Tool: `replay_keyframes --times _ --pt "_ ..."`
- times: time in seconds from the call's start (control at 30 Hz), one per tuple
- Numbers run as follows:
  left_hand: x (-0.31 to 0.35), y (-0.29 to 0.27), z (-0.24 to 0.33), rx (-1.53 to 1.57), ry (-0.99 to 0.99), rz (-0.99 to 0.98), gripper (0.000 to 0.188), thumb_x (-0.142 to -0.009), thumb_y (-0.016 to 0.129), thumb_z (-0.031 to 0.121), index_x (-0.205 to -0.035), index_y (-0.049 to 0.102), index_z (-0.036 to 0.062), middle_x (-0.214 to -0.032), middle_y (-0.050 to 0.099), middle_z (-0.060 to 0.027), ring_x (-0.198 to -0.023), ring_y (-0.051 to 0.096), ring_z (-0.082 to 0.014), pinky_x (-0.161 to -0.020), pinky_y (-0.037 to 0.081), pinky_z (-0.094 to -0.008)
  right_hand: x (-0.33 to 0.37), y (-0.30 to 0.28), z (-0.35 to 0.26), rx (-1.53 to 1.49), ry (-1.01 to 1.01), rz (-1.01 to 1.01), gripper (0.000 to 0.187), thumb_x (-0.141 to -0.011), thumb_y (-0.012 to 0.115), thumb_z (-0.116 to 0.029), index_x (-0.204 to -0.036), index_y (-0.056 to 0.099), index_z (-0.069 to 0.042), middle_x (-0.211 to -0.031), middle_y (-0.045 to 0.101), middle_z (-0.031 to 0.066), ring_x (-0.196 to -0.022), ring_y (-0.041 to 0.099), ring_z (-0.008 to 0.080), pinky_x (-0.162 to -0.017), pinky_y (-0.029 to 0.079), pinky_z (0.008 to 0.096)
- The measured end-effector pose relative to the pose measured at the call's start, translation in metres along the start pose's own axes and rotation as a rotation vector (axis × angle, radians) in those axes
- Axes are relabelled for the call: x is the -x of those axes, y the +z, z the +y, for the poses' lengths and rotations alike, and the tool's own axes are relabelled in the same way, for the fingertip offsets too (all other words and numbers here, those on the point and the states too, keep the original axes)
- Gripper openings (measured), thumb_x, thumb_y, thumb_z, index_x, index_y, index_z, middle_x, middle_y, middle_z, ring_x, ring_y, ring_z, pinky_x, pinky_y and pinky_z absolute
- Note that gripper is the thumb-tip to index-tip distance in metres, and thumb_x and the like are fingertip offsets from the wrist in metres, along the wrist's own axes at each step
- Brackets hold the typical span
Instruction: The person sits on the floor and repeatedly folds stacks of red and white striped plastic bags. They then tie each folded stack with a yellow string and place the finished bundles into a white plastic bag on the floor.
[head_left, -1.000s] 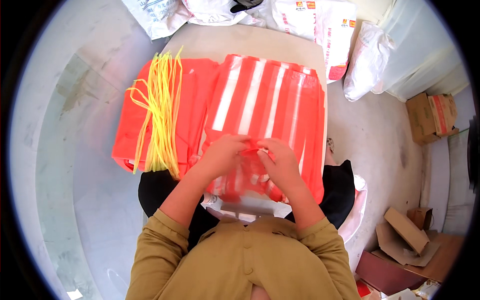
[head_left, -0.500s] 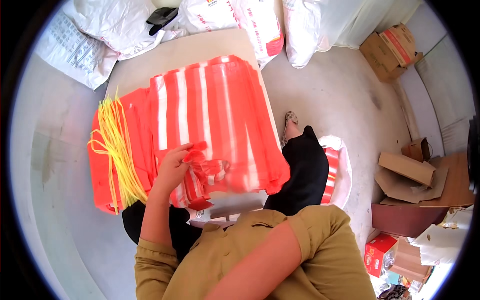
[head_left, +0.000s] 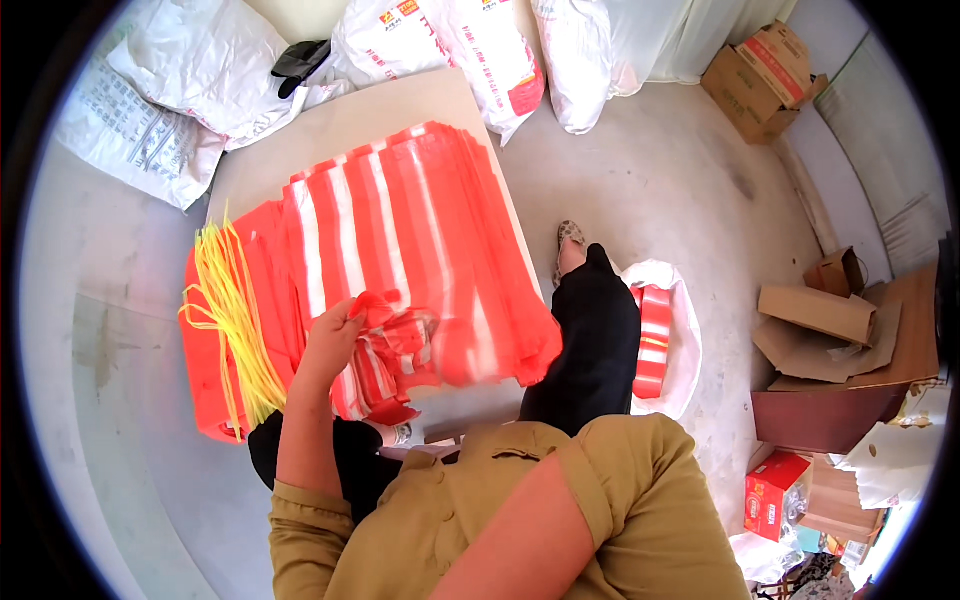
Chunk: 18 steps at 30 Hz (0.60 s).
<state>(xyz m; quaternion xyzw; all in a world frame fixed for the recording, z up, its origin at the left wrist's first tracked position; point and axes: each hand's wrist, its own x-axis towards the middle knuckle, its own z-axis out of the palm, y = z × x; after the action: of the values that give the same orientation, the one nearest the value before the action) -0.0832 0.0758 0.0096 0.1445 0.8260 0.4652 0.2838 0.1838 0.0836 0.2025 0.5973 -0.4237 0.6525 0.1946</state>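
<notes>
A stack of red-and-white striped plastic bags (head_left: 390,220) lies on the table (head_left: 370,110) before me. At the near edge of the stack, my left hand (head_left: 335,340) has its fingers closed on the gathered, crumpled part of a striped plastic bag (head_left: 400,345). To the left of that hand, a bundle of thin yellow strips (head_left: 235,330) rests across a folded red pile (head_left: 205,370). My right forearm (head_left: 520,540) runs down across my body and leaves the picture at the lower edge, so the right hand is out of sight.
A white sack (head_left: 680,340) holding striped red-and-white bundles stands on the floor beside my right leg. Filled white sacks (head_left: 200,70) line the table's far side. Cardboard boxes (head_left: 765,85) sit at the back right, with an opened carton (head_left: 830,340) nearer on the right.
The view has shifted slightly. My left hand has drawn the crumpled bag edge together and keeps hold of it near the stack's front. My right hand stays out of view.
</notes>
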Motion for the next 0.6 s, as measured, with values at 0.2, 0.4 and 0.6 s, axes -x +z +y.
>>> replay_keyframes --times 0.2,0.4,0.6 --pt "0.006 0.019 0.009 -0.058 0.112 0.051 0.025 -0.107 0.058 0.019 -0.118 0.069 -0.0014 -0.094 0.069 -0.0053 -0.089 0.062 -0.0132 -0.081 0.05 -0.0312 0.009 -0.006 -0.022 0.04 0.094 0.009 0.04 -0.094 0.067 -0.042 -0.118 0.074 -0.01 -0.143 0.06 0.0128 -0.136 0.048 0.0433 -0.107 0.044 0.0519" --pt "0.015 0.012 -0.005 -0.163 0.029 0.087 0.029 -0.107 0.059 0.024 -0.117 0.069 -0.0012 -0.092 0.07 -0.0066 -0.088 0.063 -0.0139 -0.08 0.051 -0.0326 0.073 -0.145 -0.05 -0.23 0.483 -0.096 0.024 -0.1 0.063 -0.025 -0.111 0.073 -0.005 -0.128 0.068 0.0122 -0.125 0.06 0.0275 -0.102 0.05 0.0407" --pt "0.012 0.022 -0.019 0.178 0.077 0.056 0.03 -0.11 0.056 0.026 -0.117 0.07 0.0008 -0.095 0.07 -0.0003 -0.086 0.061 -0.0082 -0.079 0.05 -0.0282 0.243 -0.23 -0.057 0.434 1.448 0.916 0.05 -0.107 0.055 -0.015 -0.153 0.045 0.0 -0.146 0.055 0.0112 -0.129 0.058 0.0195 -0.11 0.047 0.0333"
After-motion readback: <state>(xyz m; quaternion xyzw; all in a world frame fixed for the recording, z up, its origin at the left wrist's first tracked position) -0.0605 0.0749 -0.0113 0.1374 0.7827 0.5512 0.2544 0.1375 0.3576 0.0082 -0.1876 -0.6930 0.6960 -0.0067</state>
